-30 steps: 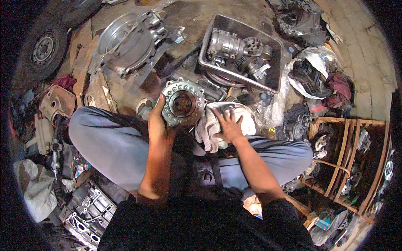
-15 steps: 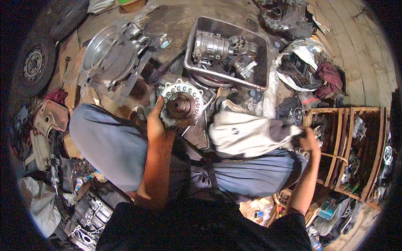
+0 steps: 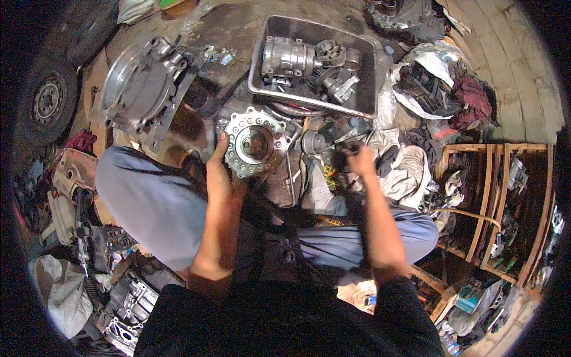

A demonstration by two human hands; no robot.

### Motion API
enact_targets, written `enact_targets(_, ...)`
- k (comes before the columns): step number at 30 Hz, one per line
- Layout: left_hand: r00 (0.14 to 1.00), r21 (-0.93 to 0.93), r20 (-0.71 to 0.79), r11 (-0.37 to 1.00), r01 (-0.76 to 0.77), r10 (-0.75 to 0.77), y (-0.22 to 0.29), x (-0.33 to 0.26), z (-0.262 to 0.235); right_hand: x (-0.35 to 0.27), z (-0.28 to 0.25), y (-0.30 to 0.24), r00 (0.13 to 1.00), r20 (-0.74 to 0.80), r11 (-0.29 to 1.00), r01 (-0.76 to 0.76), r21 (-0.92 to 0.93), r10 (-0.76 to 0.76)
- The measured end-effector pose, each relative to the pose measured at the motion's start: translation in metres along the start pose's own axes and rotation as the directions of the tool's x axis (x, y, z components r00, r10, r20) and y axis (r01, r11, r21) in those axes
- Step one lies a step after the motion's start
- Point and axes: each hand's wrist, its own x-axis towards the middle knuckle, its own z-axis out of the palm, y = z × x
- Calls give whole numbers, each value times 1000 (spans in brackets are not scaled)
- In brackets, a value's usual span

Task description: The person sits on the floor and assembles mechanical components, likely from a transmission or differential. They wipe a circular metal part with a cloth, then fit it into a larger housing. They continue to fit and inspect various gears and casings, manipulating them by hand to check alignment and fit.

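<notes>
My left hand (image 3: 219, 172) is closed on the edge of a round metal flange (image 3: 242, 156) with a ring of holes and a hollow centre, its face turned up. My right hand (image 3: 360, 160) hovers over the clutter right of the flange, beside a crumpled off-white cloth (image 3: 405, 172). Motion smears its fingers, and a dark patch beneath them hides whether they hold anything. Between the two hands stands a small grey round can-like piece (image 3: 313, 143). Under the flange, a thin metal rod (image 3: 291, 178) lies on a dark flat surface.
Ahead stands a metal tray (image 3: 315, 108) holding a cylindrical machine part (image 3: 288, 61) and other metal pieces. A large round metal housing (image 3: 140, 89) sits at the far left, near a wheel (image 3: 47, 101). To the right are a white sack (image 3: 431, 65) and a wooden rack (image 3: 491, 202).
My right hand has moved left and forward from beside my right knee. The cloth it was moving now lies heaped to its right. My left hand still holds the flange.
</notes>
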Motion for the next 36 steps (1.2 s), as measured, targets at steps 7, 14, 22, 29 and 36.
enact_targets(7,983,99,-179,995,-12,30,4,-13,1,-10,110,-65,988,-69,990,-135,37,137)
enact_targets(14,990,19,-125,998,-55,57,4,-17,-14,-3,127,-38,997,-34,996,-74,49,76)
enact_targets(22,994,-55,-103,998,-38,33,9,-27,-13,-1,126,-34,998,55,955,-46,294,31)
enact_targets(29,996,-136,-22,987,-91,88,9,-27,-23,1,129,-16,960,161,741,-279,611,229)
enact_targets(36,995,-28,-80,998,-55,53,15,-27,-26,-25,66,-50,767,618,16,-629,777,172)
